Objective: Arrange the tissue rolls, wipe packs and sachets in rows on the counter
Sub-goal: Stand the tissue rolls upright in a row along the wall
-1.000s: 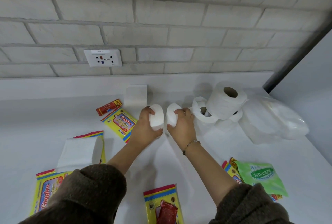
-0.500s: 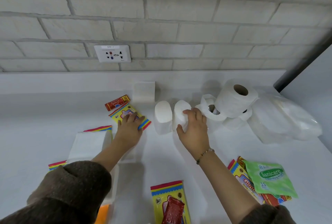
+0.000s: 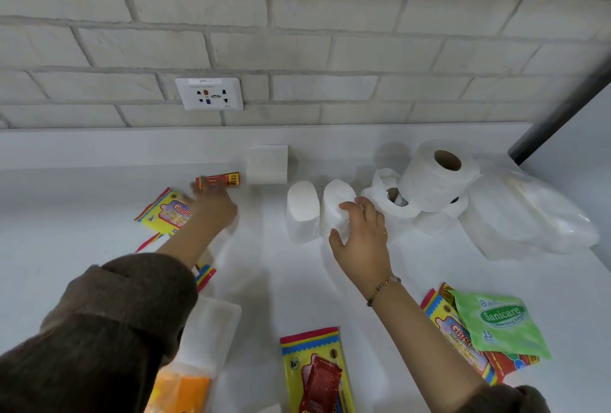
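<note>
Tissue rolls, wipe packs and sachets, spread over a white worktop (image 3: 82,181) below a grey brick wall (image 3: 297,32) with a white socket plate (image 3: 209,93).

Left hand (image 3: 213,210): motion-blurred, fingers spread and flat, gripping nothing; whether it touches the pack under it cannot be told.
- Yellow Giggles wipe pack (image 3: 165,214): partly under the left hand, to its left.
- Red sachet (image 3: 218,180): just beyond the left fingertips.
- Folded white tissue pack (image 3: 267,164): beyond and right of the left hand, upright against the back ledge.
- White and orange pack (image 3: 195,356): near edge, beside the left sleeve (image 3: 109,330).

Between the hands:
- Upright white tissue roll (image 3: 301,210): touching or just beside its neighbour.
- Yellow pack with red sachet on it (image 3: 314,373): near edge.

Right hand (image 3: 362,240): open, fingers curled loosely on the second upright tissue roll (image 3: 335,201), not closed around it; beaded bracelet (image 3: 380,290) on the wrist.
- Partly unwound roll (image 3: 390,197): just right of the right hand.
- Large roll with cardboard core (image 3: 436,174): lying tilted atop other rolls.
- Clear plastic bag (image 3: 529,217): far right.
- Green Sanicare wipe pack (image 3: 499,326): right of the right forearm, overlapping another yellow Giggles pack (image 3: 458,336).
</note>
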